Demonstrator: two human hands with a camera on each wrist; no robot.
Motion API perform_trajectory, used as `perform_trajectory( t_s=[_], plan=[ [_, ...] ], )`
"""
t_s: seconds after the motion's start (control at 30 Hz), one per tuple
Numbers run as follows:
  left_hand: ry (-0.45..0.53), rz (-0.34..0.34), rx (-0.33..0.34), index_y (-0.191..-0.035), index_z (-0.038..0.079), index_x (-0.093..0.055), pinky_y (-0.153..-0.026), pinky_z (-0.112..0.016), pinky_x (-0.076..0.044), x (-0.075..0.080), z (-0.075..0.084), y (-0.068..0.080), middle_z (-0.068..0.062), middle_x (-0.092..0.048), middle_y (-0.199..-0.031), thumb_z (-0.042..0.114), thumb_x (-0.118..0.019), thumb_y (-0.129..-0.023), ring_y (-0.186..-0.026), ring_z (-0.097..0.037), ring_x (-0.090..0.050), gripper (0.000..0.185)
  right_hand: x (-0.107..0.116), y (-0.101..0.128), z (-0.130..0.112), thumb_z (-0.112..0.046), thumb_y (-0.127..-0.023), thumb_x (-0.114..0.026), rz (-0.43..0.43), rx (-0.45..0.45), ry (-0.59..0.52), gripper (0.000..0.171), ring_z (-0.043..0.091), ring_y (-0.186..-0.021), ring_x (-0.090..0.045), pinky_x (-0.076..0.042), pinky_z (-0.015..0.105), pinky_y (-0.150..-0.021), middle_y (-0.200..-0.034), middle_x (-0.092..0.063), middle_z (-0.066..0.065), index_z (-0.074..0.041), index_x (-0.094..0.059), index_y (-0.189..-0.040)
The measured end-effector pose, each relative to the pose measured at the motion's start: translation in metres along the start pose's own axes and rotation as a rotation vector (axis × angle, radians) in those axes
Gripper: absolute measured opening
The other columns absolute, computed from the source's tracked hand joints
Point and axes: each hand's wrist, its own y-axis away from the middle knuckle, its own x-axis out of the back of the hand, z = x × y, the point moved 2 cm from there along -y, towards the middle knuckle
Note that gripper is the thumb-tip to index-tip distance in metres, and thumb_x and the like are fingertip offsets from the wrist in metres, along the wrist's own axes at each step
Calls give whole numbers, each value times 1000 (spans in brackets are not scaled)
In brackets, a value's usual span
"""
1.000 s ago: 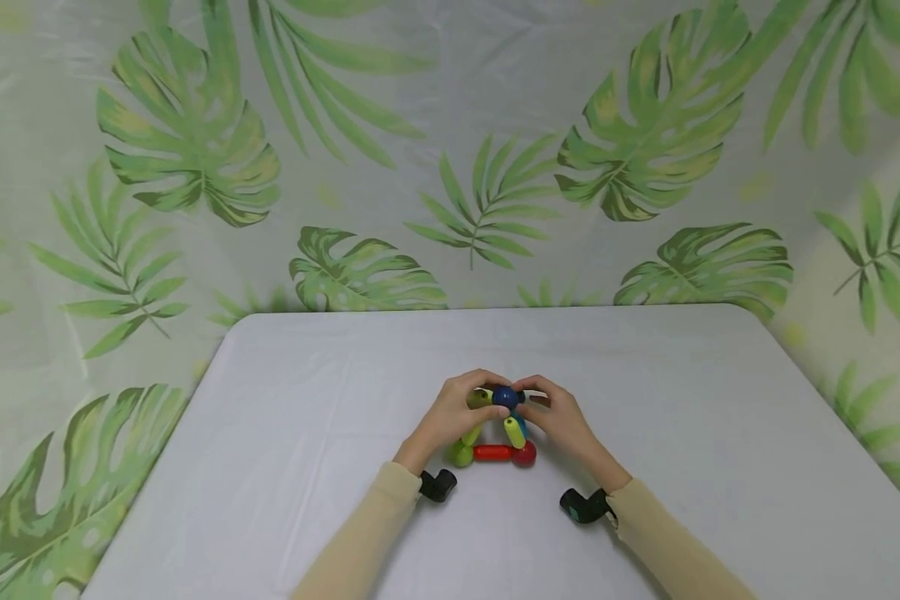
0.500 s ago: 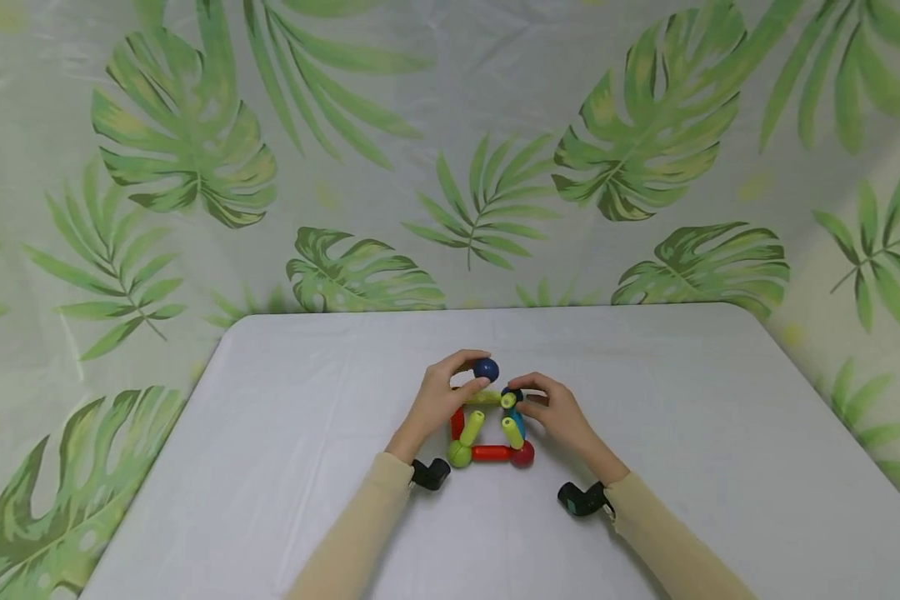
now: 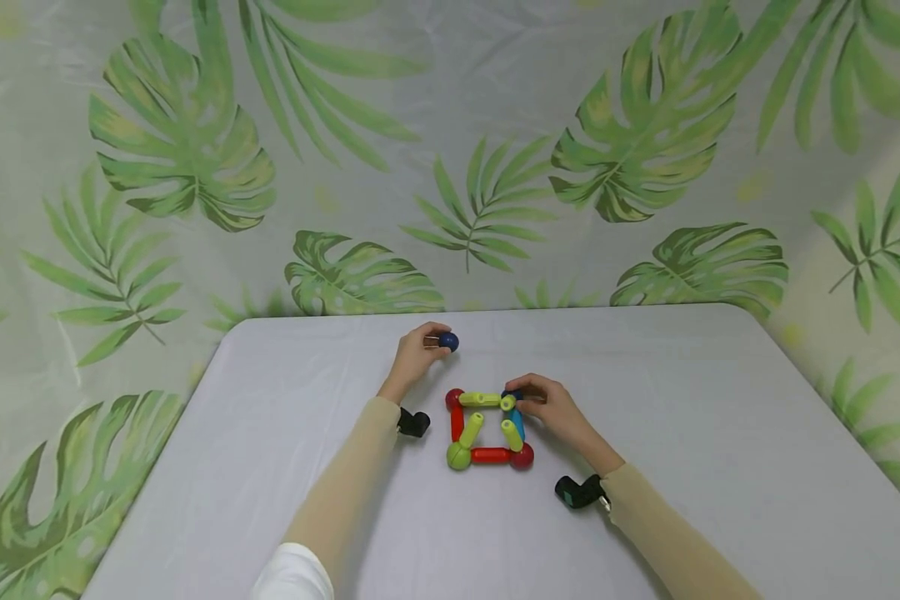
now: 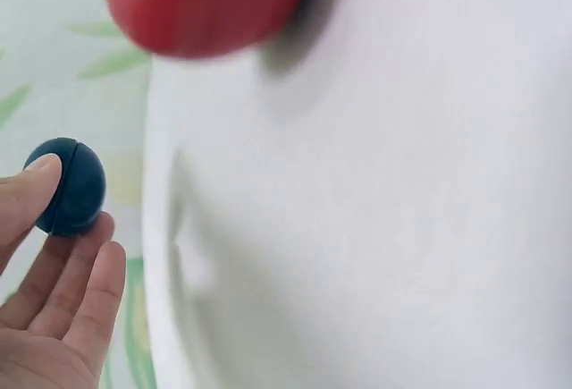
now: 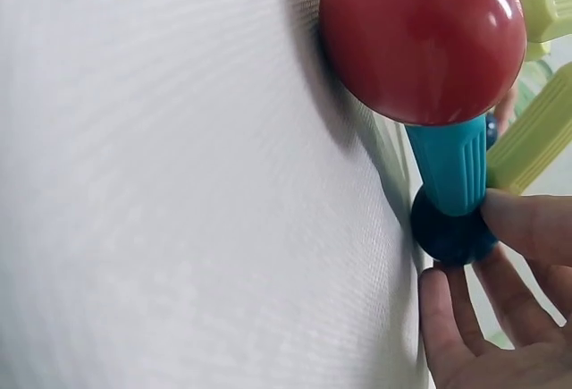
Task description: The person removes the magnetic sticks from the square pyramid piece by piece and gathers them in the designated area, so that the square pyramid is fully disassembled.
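Observation:
My left hand pinches a loose dark blue ball between thumb and fingers, back near the far table edge. A square frame of balls and rods lies in the middle: two red balls, a green ball and another dark blue ball. Red rods, a blue rod and a yellow-green rod join them. Several short yellow-green rods rise from the corners. With thumb and fingers, my right hand grips the frame's dark blue corner ball from the right.
A white cloth covers the table. Behind it hangs a leaf-patterned cloth. Black wrist cameras sit at both wrists, the left one close to the frame's left side.
My left hand has lifted the loose dark blue ball off the frame's back right corner and carried it left and away, uncovering the rods. My right hand stays at the corner ball.

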Motion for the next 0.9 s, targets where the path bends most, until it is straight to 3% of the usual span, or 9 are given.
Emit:
perform_trajectory(
  t_s=[0.27, 0.53, 0.73, 0.83, 0.9],
  plan=[
    [-27, -11, 44, -121, 2, -61, -90, -37, -49, -4, -12, -19, -16, -61, -120, -2, -67, -87, -106, -28, -60, 35, 0, 0, 4, 4, -92, -56, -18, -17, 2, 24, 36, -113, -54, -45, 48, -94, -120, -60, 17, 1, -60, -115],
    [-100, -23, 26, -122, 4, -62, -91, -36, -47, -8, -20, -24, -15, -61, -122, 0, -66, -89, -105, -27, -60, 34, 1, 2, 1, 3, -93, -56, -33, -33, -12, 25, 37, -114, -54, -44, 49, -95, -122, -58, 18, 1, -59, -117],
    [-73, -2, 3, -127, 5, -59, -93, -39, -46, -3, -19, -20, -17, -56, -127, 1, -67, -88, -109, -31, -57, 41, 2, 2, 2, 3, -94, -54, -43, -40, -35, 25, 38, -115, -52, -44, 48, -95, -124, -56, 20, 2, -58, -119],
    [-47, 18, -66, -123, 3, -59, -92, -41, -46, 1, -13, -9, -18, -55, -123, 1, -66, -87, -109, -33, -55, 37, 2, 1, 2, 4, -94, -53, -51, -34, -39, 25, 41, -115, -52, -44, 49, -94, -123, -56, 23, 5, -57, -119],
    [-26, -19, -119, -118, 2, -60, -91, -41, -46, 2, -8, 2, -17, -57, -118, 1, -65, -89, -107, -32, -55, 30, 2, 1, 2, 5, -94, -52, -59, -33, -40, 25, 42, -114, -52, -45, 50, -93, -123, -55, 25, 7, -56, -119]
  ],
)
